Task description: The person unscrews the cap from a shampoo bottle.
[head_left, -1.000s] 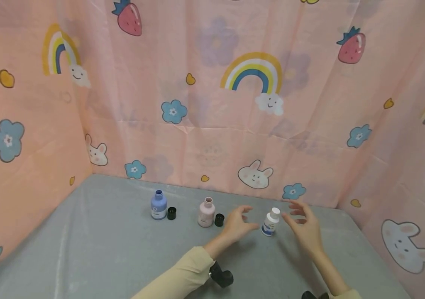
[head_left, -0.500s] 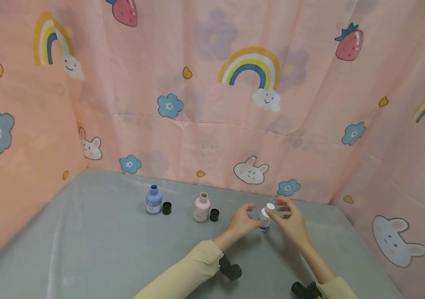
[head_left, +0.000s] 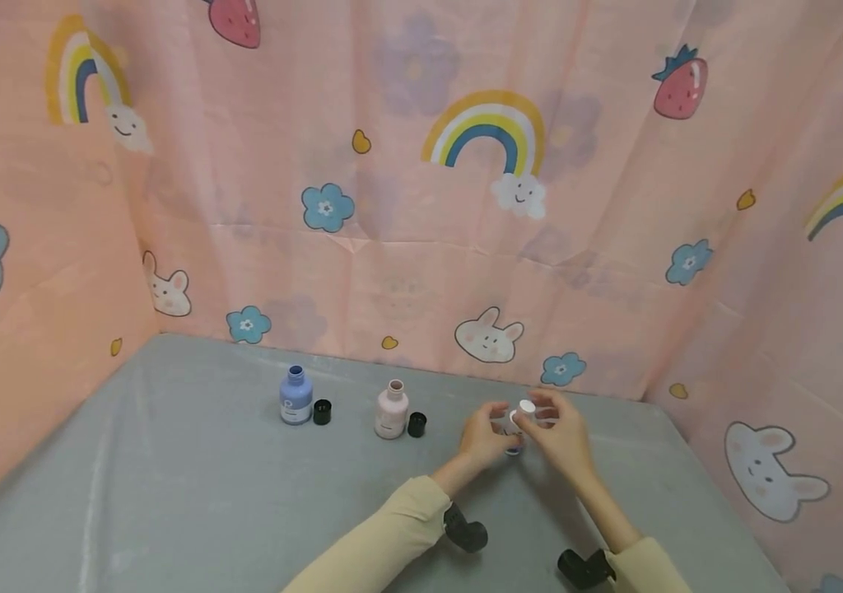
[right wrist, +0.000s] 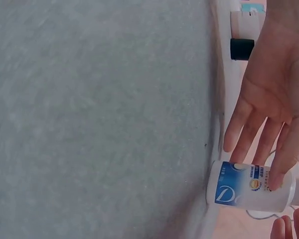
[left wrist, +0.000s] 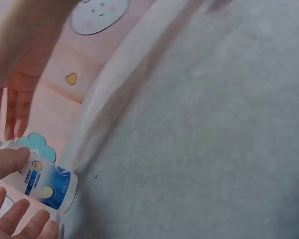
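Observation:
A small white bottle with a blue label (right wrist: 249, 186) stands upright on the table, its white cap (head_left: 528, 407) still on. My left hand (head_left: 484, 436) is around its body, with the thumb (left wrist: 12, 160) over the label and fingers at the far side. My right hand (head_left: 565, 436) is at the cap end, its thumb overlapping the neck in the head view and its fingers spread loosely behind the cap. In the left wrist view these right fingers (left wrist: 15, 117) are nearly straight and apart from the cap.
On the grey table (head_left: 229, 494), left of my hands, stand an uncapped pink bottle (head_left: 392, 413) and an uncapped blue bottle (head_left: 295, 399). A black cap (head_left: 417, 424) lies beside the pink one, another black cap (head_left: 323, 412) beside the blue. A patterned pink curtain (head_left: 407, 272) closes the back.
Both hands have closed in on the white bottle from its two sides, the left now around its body and the right at its cap. The head view has shifted slightly; the bottles stay put.

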The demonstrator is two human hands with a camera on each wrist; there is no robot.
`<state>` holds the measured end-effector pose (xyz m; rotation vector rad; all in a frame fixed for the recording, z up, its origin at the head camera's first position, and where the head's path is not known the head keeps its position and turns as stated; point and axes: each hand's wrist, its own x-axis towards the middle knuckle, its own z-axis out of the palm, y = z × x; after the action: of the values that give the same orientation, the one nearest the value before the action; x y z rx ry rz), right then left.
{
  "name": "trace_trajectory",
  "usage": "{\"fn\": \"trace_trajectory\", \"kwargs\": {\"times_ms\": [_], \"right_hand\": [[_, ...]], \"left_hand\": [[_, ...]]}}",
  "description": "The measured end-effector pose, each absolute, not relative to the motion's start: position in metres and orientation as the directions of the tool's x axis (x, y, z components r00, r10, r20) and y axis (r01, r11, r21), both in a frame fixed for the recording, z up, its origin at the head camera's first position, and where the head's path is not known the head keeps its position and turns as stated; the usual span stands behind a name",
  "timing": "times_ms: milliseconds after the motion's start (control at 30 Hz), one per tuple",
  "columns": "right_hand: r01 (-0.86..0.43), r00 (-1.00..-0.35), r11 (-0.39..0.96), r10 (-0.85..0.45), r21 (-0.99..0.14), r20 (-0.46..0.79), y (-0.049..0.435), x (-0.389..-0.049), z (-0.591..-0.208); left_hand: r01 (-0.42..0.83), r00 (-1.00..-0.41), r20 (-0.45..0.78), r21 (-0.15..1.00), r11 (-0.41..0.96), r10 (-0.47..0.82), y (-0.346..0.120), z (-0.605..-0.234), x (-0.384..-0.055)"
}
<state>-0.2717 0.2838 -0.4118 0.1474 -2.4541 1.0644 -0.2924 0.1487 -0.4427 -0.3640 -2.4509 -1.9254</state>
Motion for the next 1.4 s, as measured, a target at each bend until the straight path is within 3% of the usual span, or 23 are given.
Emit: {"fn": "trace_trajectory", "kwargs": {"times_ms": [267, 767, 1400], "right_hand": [[-0.196, -0.910, 0.686, 0.138, -0.700, 0.390, 0.278, -0.274, -0.413], [-0.293, -0.866, 0.671, 0.116, -0.681, 0.487, 0.267, -0.269, -0.412], [-0.209, -0.927, 0.624, 0.120, -0.753, 0.356, 0.274, -0.267, -0.402]], "left_hand": [[0.215, -0.964, 0.169, 0.949, 0.231, 0.203, 0.150, -0.446, -0.298], [0.251, -0.957, 0.208, 0.943, 0.219, 0.200, 0.140, -0.450, -0.301], [0.431, -0.900, 0.367, 0.825, 0.366, 0.233, 0.126, -0.441, -0.293]]}}
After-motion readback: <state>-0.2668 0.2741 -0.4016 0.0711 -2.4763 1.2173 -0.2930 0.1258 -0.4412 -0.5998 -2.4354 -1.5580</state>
